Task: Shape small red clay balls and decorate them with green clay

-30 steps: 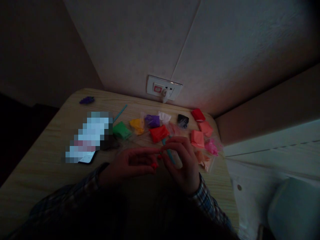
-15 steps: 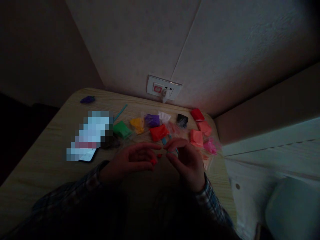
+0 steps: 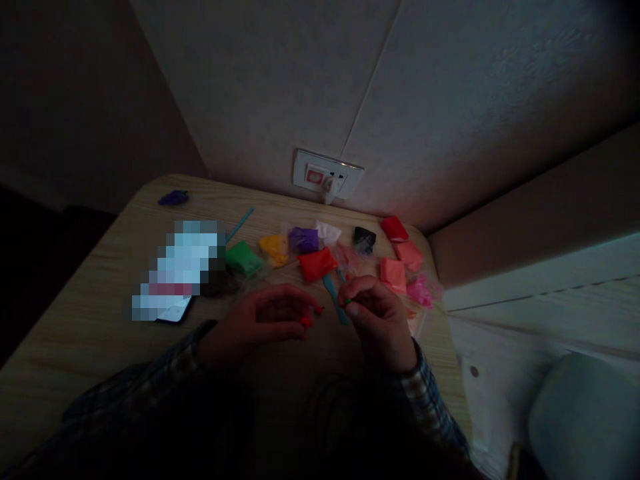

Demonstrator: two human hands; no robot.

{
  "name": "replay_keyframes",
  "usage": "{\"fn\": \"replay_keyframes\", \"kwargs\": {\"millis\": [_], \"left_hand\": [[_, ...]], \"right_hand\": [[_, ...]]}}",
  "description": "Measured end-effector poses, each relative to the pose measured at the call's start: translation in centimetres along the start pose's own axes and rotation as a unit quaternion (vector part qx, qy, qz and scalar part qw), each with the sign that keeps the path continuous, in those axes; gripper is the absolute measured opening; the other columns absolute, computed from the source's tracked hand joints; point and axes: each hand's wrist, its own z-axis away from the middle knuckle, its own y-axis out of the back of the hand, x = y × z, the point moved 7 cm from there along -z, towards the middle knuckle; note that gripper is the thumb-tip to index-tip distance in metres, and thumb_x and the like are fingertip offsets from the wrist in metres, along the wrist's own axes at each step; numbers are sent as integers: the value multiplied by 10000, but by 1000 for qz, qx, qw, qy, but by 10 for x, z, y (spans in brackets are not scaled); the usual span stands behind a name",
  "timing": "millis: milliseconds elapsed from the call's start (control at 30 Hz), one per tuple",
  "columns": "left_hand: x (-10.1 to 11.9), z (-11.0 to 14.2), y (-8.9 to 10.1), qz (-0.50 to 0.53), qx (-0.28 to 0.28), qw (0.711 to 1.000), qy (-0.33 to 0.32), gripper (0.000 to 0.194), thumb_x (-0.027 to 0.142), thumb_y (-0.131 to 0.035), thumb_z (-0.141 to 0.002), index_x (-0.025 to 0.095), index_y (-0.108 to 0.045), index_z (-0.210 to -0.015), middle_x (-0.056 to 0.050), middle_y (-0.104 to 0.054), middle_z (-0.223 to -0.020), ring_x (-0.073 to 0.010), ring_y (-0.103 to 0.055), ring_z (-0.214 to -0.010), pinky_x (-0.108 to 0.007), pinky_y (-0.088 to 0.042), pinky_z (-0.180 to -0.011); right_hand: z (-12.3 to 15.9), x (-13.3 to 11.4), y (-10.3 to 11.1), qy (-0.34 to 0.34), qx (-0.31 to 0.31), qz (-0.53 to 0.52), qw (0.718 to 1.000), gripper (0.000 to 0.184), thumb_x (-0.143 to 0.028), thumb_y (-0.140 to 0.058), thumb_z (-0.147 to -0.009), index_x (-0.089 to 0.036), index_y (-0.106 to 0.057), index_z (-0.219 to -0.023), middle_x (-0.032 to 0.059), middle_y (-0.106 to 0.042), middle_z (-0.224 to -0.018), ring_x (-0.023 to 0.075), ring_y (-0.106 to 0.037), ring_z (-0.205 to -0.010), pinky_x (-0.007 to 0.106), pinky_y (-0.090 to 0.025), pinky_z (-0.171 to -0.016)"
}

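Note:
My left hand (image 3: pixel 267 317) is curled, with a small lump of red clay (image 3: pixel 306 322) held at its thumb and fingertips. A second red bit (image 3: pixel 319 310) shows at the fingertips; whether it joins the first is too dark to tell. My right hand (image 3: pixel 380 320) pinches a tiny piece of green clay (image 3: pixel 349 302) between thumb and forefinger, a short way right of the left hand. Between and beyond the hands lies a blue modelling tool (image 3: pixel 333 293), partly behind the right fingers. Just past it sits a red clay packet (image 3: pixel 317 265).
Across the back lie green (image 3: pixel 243 259), yellow (image 3: pixel 274 250), purple (image 3: pixel 303 240), black (image 3: pixel 365 240) and pink (image 3: pixel 393 275) clay packets. A lit phone (image 3: pixel 175 310) rests at left, near a blue stick (image 3: pixel 240 225). A purple clay shape (image 3: pixel 173 198) lies far left. A wall socket (image 3: pixel 327 175) is behind.
My right fingertips have closed into a pinch and drawn right, away from the left hand, and green clay now shows in them. My left forefinger has bent down toward the red bit.

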Motion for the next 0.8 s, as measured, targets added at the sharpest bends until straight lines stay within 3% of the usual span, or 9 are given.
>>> {"fn": "replay_keyframes", "kwargs": {"millis": [400, 800], "left_hand": [[0, -1, 1, 2, -5, 1000, 0, 229, 77, -720, -657, 144, -662, -867, 7, -655, -761, -92, -594, -701, -162, -480, -594], [0, 0, 1, 23, -18, 999, -13, 218, 43, -698, -702, 161, -678, -884, 36, -680, -780, -67, -613, -720, -137, -492, -632]], "right_hand": [[-1, 7, -5, -49, -23, -94, 994, 123, -178, -727, -738, -262, -664, -803, -60, -661, -750, 56, -592, -694, 144, -454, -617], [-1, 10, -2, -23, -32, -85, 996, 54, -288, -712, -760, -244, -695, -786, -36, -629, -729, 92, -563, -699, 212, -421, -644]]}}
